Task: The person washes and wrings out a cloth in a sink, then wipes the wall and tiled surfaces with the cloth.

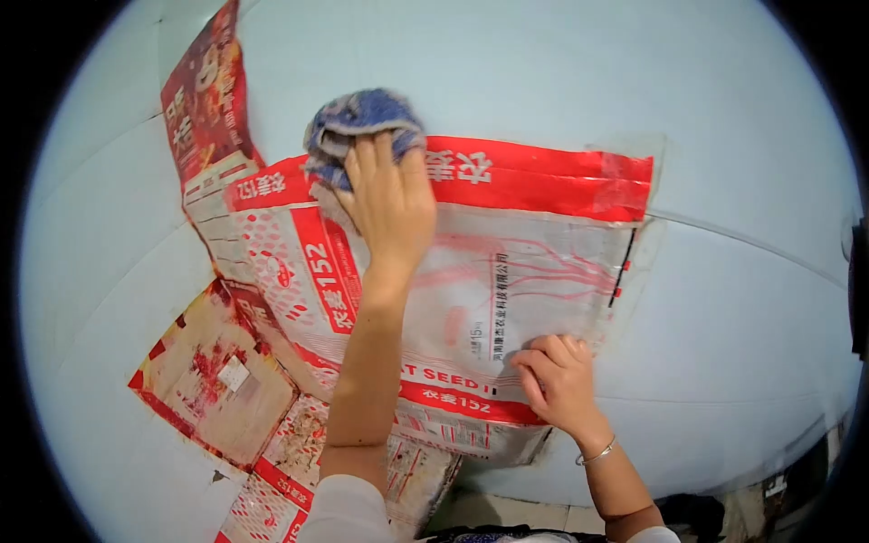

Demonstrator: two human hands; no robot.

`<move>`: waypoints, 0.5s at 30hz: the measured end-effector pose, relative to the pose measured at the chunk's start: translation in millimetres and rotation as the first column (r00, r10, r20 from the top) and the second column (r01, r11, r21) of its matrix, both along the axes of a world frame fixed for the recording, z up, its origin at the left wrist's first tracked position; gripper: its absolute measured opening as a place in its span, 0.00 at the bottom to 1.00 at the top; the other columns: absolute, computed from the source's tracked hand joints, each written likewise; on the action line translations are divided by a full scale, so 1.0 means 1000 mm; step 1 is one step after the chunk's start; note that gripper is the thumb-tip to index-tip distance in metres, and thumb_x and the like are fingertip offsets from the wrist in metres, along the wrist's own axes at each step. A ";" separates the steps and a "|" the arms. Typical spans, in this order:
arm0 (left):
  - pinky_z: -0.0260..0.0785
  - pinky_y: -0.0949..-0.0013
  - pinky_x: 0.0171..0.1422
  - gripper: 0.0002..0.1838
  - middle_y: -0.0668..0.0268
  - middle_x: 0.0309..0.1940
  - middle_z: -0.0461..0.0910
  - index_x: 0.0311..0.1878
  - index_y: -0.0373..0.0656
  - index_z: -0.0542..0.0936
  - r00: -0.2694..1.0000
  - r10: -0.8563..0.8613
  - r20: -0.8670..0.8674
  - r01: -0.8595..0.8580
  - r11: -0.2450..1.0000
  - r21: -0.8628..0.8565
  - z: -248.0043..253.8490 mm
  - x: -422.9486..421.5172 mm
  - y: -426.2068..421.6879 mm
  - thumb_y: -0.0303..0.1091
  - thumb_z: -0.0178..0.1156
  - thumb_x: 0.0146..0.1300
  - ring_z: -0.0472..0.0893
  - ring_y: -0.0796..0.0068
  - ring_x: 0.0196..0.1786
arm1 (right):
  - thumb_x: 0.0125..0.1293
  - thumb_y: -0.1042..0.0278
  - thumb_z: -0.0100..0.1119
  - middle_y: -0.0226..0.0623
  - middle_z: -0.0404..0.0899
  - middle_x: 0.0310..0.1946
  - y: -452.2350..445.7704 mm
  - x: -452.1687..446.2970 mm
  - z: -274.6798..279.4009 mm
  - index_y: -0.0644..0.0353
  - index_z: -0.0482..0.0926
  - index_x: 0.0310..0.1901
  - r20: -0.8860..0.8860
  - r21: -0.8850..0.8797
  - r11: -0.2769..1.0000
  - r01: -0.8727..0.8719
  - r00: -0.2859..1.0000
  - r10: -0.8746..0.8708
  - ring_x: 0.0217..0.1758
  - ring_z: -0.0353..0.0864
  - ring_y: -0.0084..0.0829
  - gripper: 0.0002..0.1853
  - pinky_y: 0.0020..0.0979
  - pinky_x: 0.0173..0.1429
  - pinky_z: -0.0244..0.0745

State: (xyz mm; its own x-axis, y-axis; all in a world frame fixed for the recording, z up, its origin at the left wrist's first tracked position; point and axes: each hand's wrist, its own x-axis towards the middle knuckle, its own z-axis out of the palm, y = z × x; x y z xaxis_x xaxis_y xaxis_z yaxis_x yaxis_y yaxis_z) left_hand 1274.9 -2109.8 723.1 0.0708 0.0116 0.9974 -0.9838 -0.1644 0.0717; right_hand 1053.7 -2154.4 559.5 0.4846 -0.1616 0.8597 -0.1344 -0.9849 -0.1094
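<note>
My left hand (389, 199) presses a blue-and-white patterned cloth (367, 113) against the top red band of a flattened seed bag (453, 262), with its fingers over the cloth. The bag is white and red with printed characters and "152", and lies against a pale blue surface. My right hand (559, 380), with a bracelet (596, 451) at the wrist, rests on the lower right of the bag. Its fingers are curled in, and nothing shows in them; the palm is hidden.
A red printed sheet (208, 100) stands at the upper left, its top edge sticking up. Below it is a stained, opened-out cardboard panel (213, 371). More red-and-white bag pieces (262, 511) lie at the bottom left. A seam (751, 240) crosses the pale surface (742, 317) at the right.
</note>
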 end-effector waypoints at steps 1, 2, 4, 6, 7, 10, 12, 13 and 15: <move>0.51 0.42 0.63 0.22 0.52 0.55 0.71 0.55 0.36 0.72 0.998 -0.016 -0.056 0.018 0.999 0.027 0.002 -0.014 -0.006 0.43 0.48 0.66 0.67 0.49 0.59 | 0.52 0.73 0.62 0.28 0.73 0.32 -0.001 0.000 0.000 0.53 0.80 0.32 0.014 0.002 1.000 -0.009 1.000 0.009 0.35 0.69 0.32 0.05 0.34 0.41 0.60; 0.53 0.42 0.60 0.21 0.53 0.54 0.72 0.54 0.38 0.73 0.990 0.081 0.111 -0.081 0.997 -0.004 0.002 -0.023 -0.017 0.43 0.49 0.65 0.68 0.50 0.58 | 0.52 0.73 0.62 0.28 0.73 0.32 0.000 -0.001 0.000 0.53 0.80 0.32 0.013 0.012 1.000 -0.001 1.000 0.001 0.35 0.69 0.32 0.05 0.34 0.41 0.60; 0.56 0.43 0.54 0.19 0.56 0.52 0.73 0.52 0.41 0.74 0.957 0.040 0.287 -0.045 0.999 0.011 0.004 -0.053 -0.032 0.43 0.50 0.64 0.69 0.54 0.57 | 0.52 0.73 0.61 0.29 0.74 0.32 0.000 -0.001 0.000 0.53 0.80 0.32 0.004 0.012 1.000 0.005 1.000 -0.005 0.35 0.70 0.32 0.05 0.34 0.41 0.59; 0.58 0.44 0.48 0.17 0.60 0.52 0.75 0.51 0.44 0.75 0.922 -0.245 0.298 0.227 0.969 0.094 0.013 -0.107 -0.038 0.42 0.50 0.64 0.71 0.59 0.56 | 0.53 0.72 0.61 0.29 0.73 0.32 0.002 -0.001 0.002 0.53 0.79 0.33 0.005 0.015 1.000 0.008 1.000 -0.008 0.35 0.70 0.33 0.05 0.34 0.39 0.60; 0.57 0.41 0.54 0.17 0.61 0.53 0.75 0.51 0.44 0.75 0.905 -0.376 0.197 0.310 0.903 0.297 0.012 -0.135 -0.034 0.42 0.51 0.63 0.70 0.59 0.59 | 0.53 0.72 0.61 0.30 0.73 0.32 0.002 -0.002 0.002 0.54 0.79 0.33 0.002 0.007 1.000 0.010 1.000 -0.010 0.35 0.69 0.33 0.05 0.34 0.38 0.60; 0.56 0.42 0.59 0.17 0.61 0.50 0.76 0.50 0.46 0.77 0.843 -0.391 0.369 0.354 0.920 0.166 0.016 -0.167 -0.049 0.44 0.52 0.62 0.71 0.59 0.59 | 0.54 0.73 0.60 0.31 0.74 0.32 0.004 -0.004 0.006 0.55 0.79 0.33 0.026 0.018 1.000 -0.004 1.000 0.003 0.35 0.71 0.35 0.05 0.35 0.38 0.61; 0.54 0.41 0.63 0.17 0.61 0.52 0.77 0.49 0.46 0.78 0.799 -0.424 0.426 0.387 0.905 0.176 0.021 -0.164 -0.053 0.44 0.52 0.62 0.70 0.58 0.61 | 0.54 0.74 0.59 0.32 0.74 0.32 0.003 -0.009 0.009 0.55 0.78 0.34 0.009 0.042 0.997 -0.058 0.998 0.057 0.35 0.71 0.36 0.05 0.36 0.39 0.63; 0.51 0.41 0.66 0.18 0.62 0.53 0.77 0.49 0.46 0.78 0.808 -0.385 0.446 0.335 0.923 0.189 0.027 -0.152 -0.051 0.44 0.53 0.61 0.70 0.59 0.61 | 0.54 0.75 0.59 0.34 0.75 0.33 0.002 -0.014 0.010 0.56 0.78 0.34 -0.002 0.081 0.992 -0.101 0.995 0.102 0.36 0.72 0.37 0.05 0.37 0.40 0.65; 0.62 0.43 0.56 0.14 0.61 0.50 0.77 0.42 0.45 0.80 0.885 -0.076 0.458 -0.037 0.972 0.233 0.055 -0.108 -0.037 0.41 0.53 0.59 0.73 0.57 0.56 | 0.54 0.75 0.59 0.35 0.75 0.33 0.002 -0.020 0.012 0.57 0.78 0.34 0.035 0.098 0.985 -0.139 0.990 0.136 0.36 0.73 0.38 0.05 0.37 0.40 0.67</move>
